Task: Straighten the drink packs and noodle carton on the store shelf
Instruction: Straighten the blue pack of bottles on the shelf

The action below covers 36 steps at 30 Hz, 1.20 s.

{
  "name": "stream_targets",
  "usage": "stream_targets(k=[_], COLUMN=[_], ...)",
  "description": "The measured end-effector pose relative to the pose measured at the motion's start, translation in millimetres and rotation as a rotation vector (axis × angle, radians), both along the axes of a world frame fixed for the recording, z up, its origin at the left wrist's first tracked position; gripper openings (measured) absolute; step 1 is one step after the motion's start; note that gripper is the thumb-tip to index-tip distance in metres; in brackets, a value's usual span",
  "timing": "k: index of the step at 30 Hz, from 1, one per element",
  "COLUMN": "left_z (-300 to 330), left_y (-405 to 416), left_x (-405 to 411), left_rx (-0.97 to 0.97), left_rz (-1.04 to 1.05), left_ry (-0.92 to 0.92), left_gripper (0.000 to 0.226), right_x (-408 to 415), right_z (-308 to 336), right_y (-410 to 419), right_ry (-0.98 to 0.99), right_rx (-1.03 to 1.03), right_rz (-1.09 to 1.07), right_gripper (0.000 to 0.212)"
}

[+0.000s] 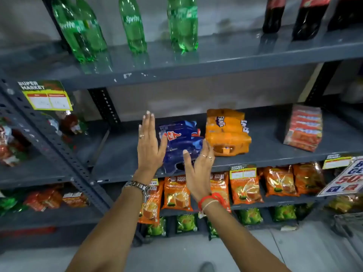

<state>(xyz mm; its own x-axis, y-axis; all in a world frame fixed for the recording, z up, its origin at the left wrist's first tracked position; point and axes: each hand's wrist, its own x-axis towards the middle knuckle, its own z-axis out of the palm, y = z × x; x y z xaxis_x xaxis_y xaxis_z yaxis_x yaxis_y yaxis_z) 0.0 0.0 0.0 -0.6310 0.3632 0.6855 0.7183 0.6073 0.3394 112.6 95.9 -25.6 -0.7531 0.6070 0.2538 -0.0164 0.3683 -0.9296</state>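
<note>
Flanking a blue drink pack [181, 142] on the middle shelf [275, 152], two bare hands are reaching in with fingers stretched flat. The left hand [150, 146] is standing upright along the pack's left side, palm turned toward it, and seems to be touching the wrap. The right hand [198, 169] is spread open at the pack's front right corner, fingertips just at the gap between the two packs. Neither hand is closing around anything.

Two drink packs are lying on this shelf: the blue one, angled with its near end toward the shelf edge, and an orange drink pack [227, 132] just beside it on the right, touching or nearly so. One red noodle carton [303, 127] is sitting well apart at the right end of the same shelf, turned at a slant.

On the shelf above, four green bottles [133, 24] are standing, two of them close together at the left, and three dark cola bottles [308, 18] are standing at the right. Below, a row of orange pouches [245, 187] is filling the next shelf, with green pouches [186, 222] lower still; their exact count is not clear. A wristwatch [137, 186] is circling the left wrist and red thread bands [211, 198] the right.
</note>
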Motion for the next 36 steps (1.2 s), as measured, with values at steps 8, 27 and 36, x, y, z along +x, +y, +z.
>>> stream_targets(k=[8,27,36], left_z=[-30.2,-8.4,-12.6], left_y=[14.2,9.1,-78.8], left_x=[-89.1,-205.5,-199.9], left_rx=[0.076,-0.532,0.081], left_rz=[0.045,0.157,0.242], left_ry=[-0.516,-0.905,-1.235], left_gripper=[0.069,0.067,0.058], right_x=[-63.1,-136.5,-166.3], right_z=[-25.8,-19.1,-1.1], right_y=[-6.2,26.7,35.5], right_ry=[-0.025,-0.325,-0.429], right_rx=[-1.032,-0.907,-0.682], right_rz=[-0.216,-0.088,0.212], right_gripper=[0.048,0.05,0.046])
